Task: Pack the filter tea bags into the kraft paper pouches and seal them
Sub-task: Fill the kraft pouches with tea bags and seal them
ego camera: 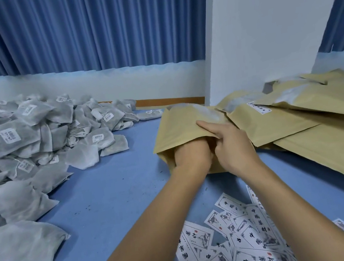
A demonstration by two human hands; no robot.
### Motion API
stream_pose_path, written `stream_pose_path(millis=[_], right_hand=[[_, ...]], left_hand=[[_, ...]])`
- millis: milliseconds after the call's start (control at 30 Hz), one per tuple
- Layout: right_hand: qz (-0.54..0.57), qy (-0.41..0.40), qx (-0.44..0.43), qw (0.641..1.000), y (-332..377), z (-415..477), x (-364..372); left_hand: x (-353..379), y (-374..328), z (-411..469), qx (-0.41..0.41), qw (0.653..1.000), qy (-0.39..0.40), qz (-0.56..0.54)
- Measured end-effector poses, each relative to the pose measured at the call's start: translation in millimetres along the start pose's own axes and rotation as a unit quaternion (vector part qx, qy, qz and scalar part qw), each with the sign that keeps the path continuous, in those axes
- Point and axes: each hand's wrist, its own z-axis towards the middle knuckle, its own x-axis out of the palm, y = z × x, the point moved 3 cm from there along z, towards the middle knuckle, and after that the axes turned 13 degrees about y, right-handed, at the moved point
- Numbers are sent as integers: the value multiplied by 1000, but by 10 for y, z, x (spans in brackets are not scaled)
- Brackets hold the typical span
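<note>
A kraft paper pouch (177, 127) lies on the blue surface with its mouth facing me. My left hand (192, 156) is pushed into that mouth up to the knuckles, so its fingers and whatever they hold are hidden. My right hand (234, 150) grips the upper lip of the mouth, index finger stretched along the paper and the other fingers curled under the edge. A large heap of grey filter tea bags (23, 141) with small white tags lies to the left, apart from both hands.
More kraft pouches (298, 116) lie overlapping to the right, some with clear windows. Several printed white labels (239, 243) are scattered under my forearms. A white pillar (262, 27) and blue curtains (85, 31) stand behind. Bare blue surface (109, 195) lies between heap and pouch.
</note>
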Motion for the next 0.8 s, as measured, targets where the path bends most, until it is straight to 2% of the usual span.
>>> stream_pose_path(millis=[33, 67, 133, 200, 233, 267, 333, 400, 467, 533, 567, 667, 767, 800], right_hand=[[17, -11, 2, 1000, -5, -17, -2], [37, -24, 8, 999, -22, -27, -18], [80, -49, 32, 995, -75, -33, -76], [96, -67, 61, 991, -131, -14, -146], [99, -72, 70, 990, -150, 1, -177], [103, -70, 76, 989, -154, 9, -200], [101, -60, 72, 990, -113, 9, -247], [90, -62, 60, 992, -46, -13, -299], [75, -66, 46, 994, 11, -35, -347], [59, -58, 31, 996, 44, -51, -371], [53, -51, 26, 997, 53, -62, -368], [32, -17, -2, 999, 71, -108, -322], [-25, 29, -38, 999, 65, -180, -228], [-51, 46, -51, 996, 61, -207, -193]], left_hand=[[21, -27, -83, 28, 1000, 9, 0], [37, -68, -189, 62, 997, 1, 45], [90, -58, -446, 167, 980, -83, 69], [127, 0, -771, 253, 949, -186, 2], [155, 58, -905, 254, 940, -221, -53], [185, 113, -1012, 216, 940, -234, -124], [205, 180, -1065, 60, 926, -207, -309], [223, 282, -960, -111, 850, -159, -489], [238, 365, -832, -206, 789, -68, -575], [261, 360, -770, -219, 754, 40, -618], [267, 349, -745, -210, 737, 62, -639], [172, 301, -633, -160, 715, 43, -680], [-24, 235, -512, -221, 737, 20, -638], [-82, 216, -477, -240, 734, 11, -635]])
